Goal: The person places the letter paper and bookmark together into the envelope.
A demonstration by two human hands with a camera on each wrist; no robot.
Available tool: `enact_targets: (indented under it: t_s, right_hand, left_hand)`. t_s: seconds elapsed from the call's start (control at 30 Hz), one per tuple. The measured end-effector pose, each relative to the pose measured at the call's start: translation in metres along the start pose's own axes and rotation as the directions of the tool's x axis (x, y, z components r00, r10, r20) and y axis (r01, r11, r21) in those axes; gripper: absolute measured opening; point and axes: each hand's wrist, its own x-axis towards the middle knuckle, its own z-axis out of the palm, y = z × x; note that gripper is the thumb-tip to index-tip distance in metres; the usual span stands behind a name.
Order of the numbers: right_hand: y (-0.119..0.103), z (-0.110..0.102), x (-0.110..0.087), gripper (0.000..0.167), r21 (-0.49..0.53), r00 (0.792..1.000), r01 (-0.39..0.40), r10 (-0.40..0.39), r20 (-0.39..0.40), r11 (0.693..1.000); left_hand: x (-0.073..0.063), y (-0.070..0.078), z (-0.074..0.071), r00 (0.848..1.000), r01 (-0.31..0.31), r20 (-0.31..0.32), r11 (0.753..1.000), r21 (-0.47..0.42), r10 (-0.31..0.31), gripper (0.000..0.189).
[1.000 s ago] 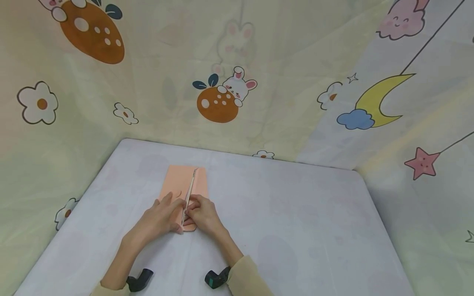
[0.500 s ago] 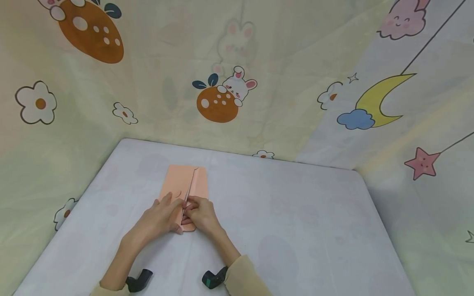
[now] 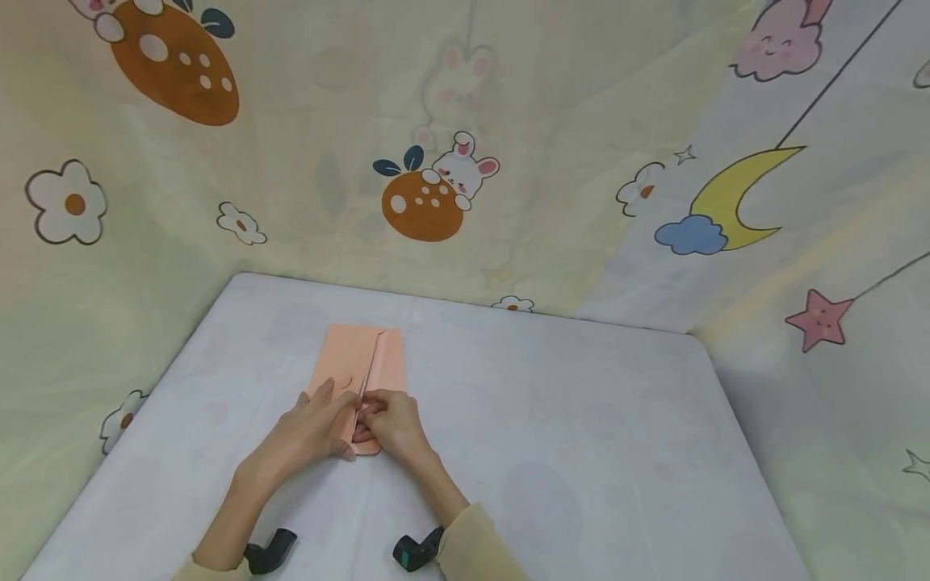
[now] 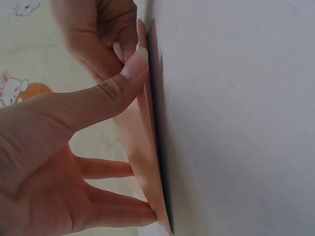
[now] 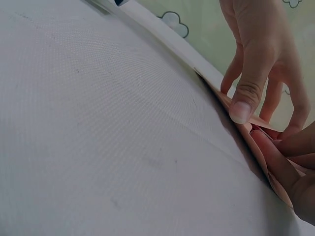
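A flat peach-coloured paper envelope [image 3: 353, 347] lies on the table at left of centre, with a long slit down its front and a small curved mark. My left hand [image 3: 308, 424] presses on its left part, fingers spread; in the left wrist view the thumb [image 4: 135, 66] lies along the near edge of the envelope [image 4: 138, 142]. At the lower part of the slit my right hand [image 3: 395, 424] pinches the paper edge with curled fingers. The right wrist view shows a right fingertip [image 5: 263, 142] tucked at the opened paper fold, partly hidden from sight.
The white table [image 3: 581, 420] stretches to the right and in front. Patterned cloth [image 3: 305, 161] with rabbits, flowers and a moon hangs behind and at both sides. Black camera mounts [image 3: 272, 551] sit at both wrists, by the beige sleeves [image 3: 483, 549].
The slit in the envelope looks narrower, and the pale strip seen along it has gone. My right hand has shifted slightly down along the slit; the left hand keeps its place on the paper.
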Motion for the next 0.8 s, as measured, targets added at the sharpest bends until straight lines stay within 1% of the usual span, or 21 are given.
enact_targets:
  t_s: [0.13,0.23,0.33,0.53,0.6,0.67,0.8]
  right_hand:
    - [-0.003,-0.006,-0.004,0.027,0.007,1.000,-0.012,0.012,-0.007,1.000]
    - [-0.007,-0.013,-0.007,0.022,0.005,1.000,-0.011,0.012,-0.023,1.000]
    - [-0.011,-0.018,-0.010,0.021,-0.003,1.000,0.003,-0.003,-0.030,1.000]
    - [-0.011,-0.028,-0.015,0.023,-0.025,0.999,0.011,-0.012,-0.042,1.000]
    - [-0.009,-0.033,-0.018,0.023,-0.042,0.999,0.006,-0.008,-0.045,0.999]
    - [-0.006,-0.039,-0.021,0.023,-0.055,0.999,0.010,-0.013,-0.044,0.998]
    - [0.001,-0.053,-0.028,0.023,-0.055,0.998,0.044,-0.047,-0.042,0.998]
  left_hand:
    - [0.001,0.000,0.000,1.000,-0.008,0.012,1.000,0.010,0.007,0.062]
    - [0.003,-0.001,0.000,1.000,-0.007,0.011,1.000,0.020,0.007,0.061]
    - [0.004,-0.001,0.001,1.000,-0.005,0.014,0.999,0.040,0.005,0.063]
    - [0.002,-0.005,-0.001,1.000,-0.006,0.020,0.995,0.098,0.004,0.076]
    - [0.002,-0.005,-0.002,1.000,0.003,0.027,0.995,0.103,-0.006,0.078]
    - [0.003,-0.004,-0.004,0.999,0.025,0.039,0.995,0.100,-0.029,0.078]
    - [0.004,-0.003,-0.006,0.996,0.076,0.036,0.993,0.085,-0.080,0.071]
